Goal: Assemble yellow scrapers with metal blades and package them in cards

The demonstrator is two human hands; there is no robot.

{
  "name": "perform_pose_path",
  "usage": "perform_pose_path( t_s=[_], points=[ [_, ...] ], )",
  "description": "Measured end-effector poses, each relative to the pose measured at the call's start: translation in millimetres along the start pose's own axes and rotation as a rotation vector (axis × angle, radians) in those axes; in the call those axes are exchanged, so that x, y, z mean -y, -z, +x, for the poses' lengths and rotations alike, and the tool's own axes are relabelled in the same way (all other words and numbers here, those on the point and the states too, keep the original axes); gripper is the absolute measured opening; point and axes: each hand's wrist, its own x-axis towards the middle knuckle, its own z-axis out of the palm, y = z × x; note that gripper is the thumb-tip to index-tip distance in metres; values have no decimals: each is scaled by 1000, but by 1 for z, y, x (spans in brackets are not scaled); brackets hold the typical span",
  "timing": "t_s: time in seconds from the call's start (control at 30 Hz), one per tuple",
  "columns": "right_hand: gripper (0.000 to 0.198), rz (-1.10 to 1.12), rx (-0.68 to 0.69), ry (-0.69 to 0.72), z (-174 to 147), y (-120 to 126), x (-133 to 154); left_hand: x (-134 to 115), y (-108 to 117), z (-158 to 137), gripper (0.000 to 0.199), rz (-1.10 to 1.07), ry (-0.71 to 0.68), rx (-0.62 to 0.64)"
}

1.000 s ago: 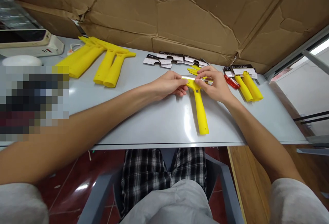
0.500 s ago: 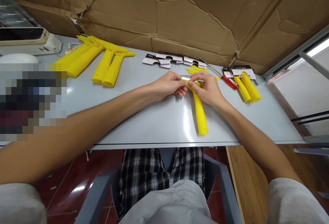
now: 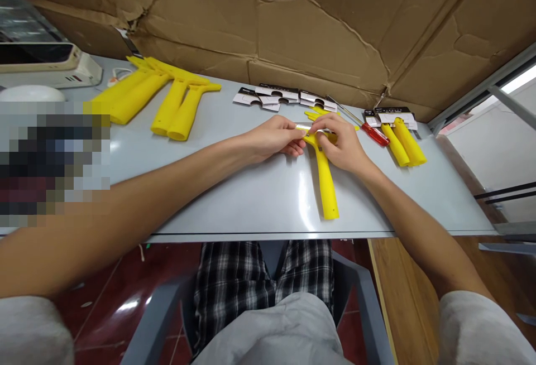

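Note:
A yellow T-shaped scraper handle point(image 3: 326, 186) lies on the table before me, its round grip pointing toward the front edge. Along its head runs a shiny metal blade strip point(image 3: 302, 126). My left hand point(image 3: 278, 139) pinches the left end of the head between thumb and fingers. Bent over the head from the right, my right hand point(image 3: 337, 139) has its fingertips on the strip and the head's middle. A small dark spot, perhaps a screw, shows by those fingertips; the rest of the head is partly covered by my fingers.
Several yellow handles point(image 3: 182, 111) lie at the left. Black-and-white cards point(image 3: 276, 94) and flat yellow pieces point(image 3: 320, 113) lie behind my hands. A red-handled screwdriver point(image 3: 374, 134) and two yellow handles point(image 3: 410, 144) are at the right. Cardboard point(image 3: 310, 35) lines the back.
The fingers of my right hand have shifted slightly on the head; its thumb has moved off the spot where it pressed, uncovering more of the yellow head. My left hand stays put.

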Motion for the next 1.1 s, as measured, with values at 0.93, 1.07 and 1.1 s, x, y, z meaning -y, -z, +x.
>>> perform_pose_path(
  t_s=[0.93, 1.07, 1.1],
  points=[
    [23, -92, 53, 53, -1, -1, -6, 2, 3, 5, 35, -29, 41, -2],
    [25, -74, 30, 105, -1, 0, -5, 3, 3, 6, 36, -28, 39, -15],
    [26, -81, 35, 103, -1, 0, -5, 3, 3, 6, 37, -31, 39, -16]
  ],
)
